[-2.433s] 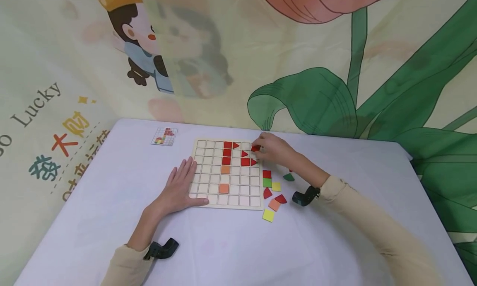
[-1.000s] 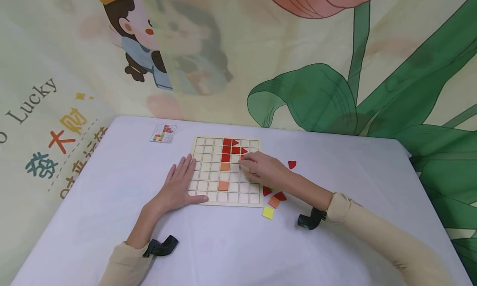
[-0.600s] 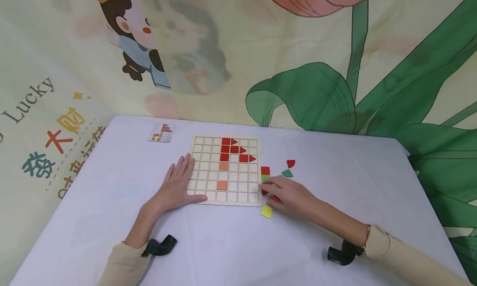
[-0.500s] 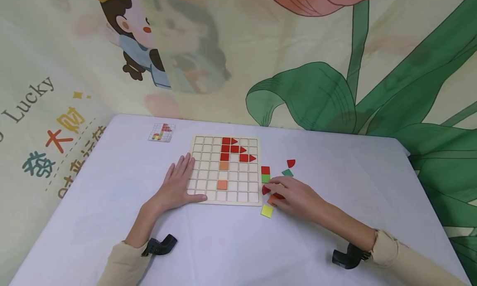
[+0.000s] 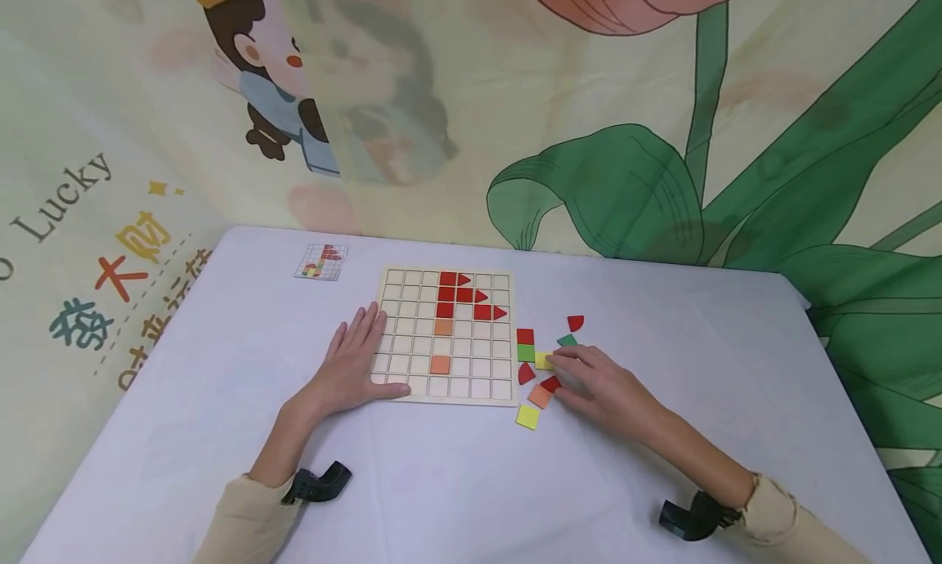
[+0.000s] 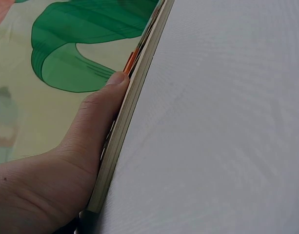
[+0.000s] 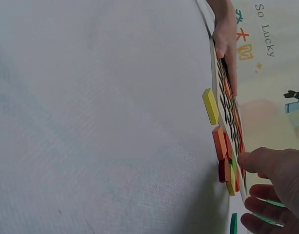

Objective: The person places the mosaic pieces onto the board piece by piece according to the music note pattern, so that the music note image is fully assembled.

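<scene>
A wooden grid board (image 5: 449, 401) lies on the table with red squares, red triangles and two orange squares set in its cells. My left hand (image 5: 349, 358) rests flat along its left side, thumb (image 6: 88, 119) over the near edge. Right of the board, my right hand (image 5: 607, 388) hovers over loose tiles, fingers loosely bent and apart. Its fingertips overlap a yellow square (image 5: 543, 360) and reach a red quarter-circle (image 5: 550, 383). In the right wrist view, nothing shows between the thumb (image 7: 259, 158) and fingers.
Beside the board lie a red square (image 5: 525, 336), a green square (image 5: 526, 353), an orange square (image 5: 540, 396), another yellow square (image 5: 527, 417) and a green quarter-circle (image 5: 567, 340). A patterned card (image 5: 321, 262) lies at the back left. A printed cloth (image 5: 412, 221) hangs behind the table.
My right hand has set a red square in the second row, then moved from the board down and right over the loose tiles, lately drawing slightly rightward. The left hand stays put.
</scene>
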Motion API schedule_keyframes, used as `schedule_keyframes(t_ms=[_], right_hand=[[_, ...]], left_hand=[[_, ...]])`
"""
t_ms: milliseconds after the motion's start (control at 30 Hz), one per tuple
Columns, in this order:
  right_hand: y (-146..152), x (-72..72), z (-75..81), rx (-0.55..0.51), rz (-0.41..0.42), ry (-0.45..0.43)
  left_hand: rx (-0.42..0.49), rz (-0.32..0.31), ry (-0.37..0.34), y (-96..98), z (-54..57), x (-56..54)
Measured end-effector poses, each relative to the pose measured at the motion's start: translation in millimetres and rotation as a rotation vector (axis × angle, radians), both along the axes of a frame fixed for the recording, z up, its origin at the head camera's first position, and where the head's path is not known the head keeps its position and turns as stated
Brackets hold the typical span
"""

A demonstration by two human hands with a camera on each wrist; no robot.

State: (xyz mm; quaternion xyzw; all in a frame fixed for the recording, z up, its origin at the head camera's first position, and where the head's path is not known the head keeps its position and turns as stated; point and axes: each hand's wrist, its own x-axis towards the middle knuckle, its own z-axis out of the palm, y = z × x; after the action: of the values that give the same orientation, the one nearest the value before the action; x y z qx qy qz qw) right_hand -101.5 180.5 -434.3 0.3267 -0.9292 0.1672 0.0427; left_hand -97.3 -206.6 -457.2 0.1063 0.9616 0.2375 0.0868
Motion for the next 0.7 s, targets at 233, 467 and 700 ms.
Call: schedule_keyframes(t_ms=[233, 467, 700], right_hand=[[0, -2.9, -4.1, -0.001, -0.018, -0.006], [-6, -5.6, -3.5, -0.018, 0.07, 0.015], [-17, -11.1, -4.7, 0.005, 0.235, 0.071]], left_hand=[[-0.001, -0.005, 0.006, 0.5, -0.2, -0.2], [-0.005, -0.014, 0.014, -0.2, 1.5, -0.1], [-0.006, -0.012, 0.016, 0.1, 0.7, -0.1]])
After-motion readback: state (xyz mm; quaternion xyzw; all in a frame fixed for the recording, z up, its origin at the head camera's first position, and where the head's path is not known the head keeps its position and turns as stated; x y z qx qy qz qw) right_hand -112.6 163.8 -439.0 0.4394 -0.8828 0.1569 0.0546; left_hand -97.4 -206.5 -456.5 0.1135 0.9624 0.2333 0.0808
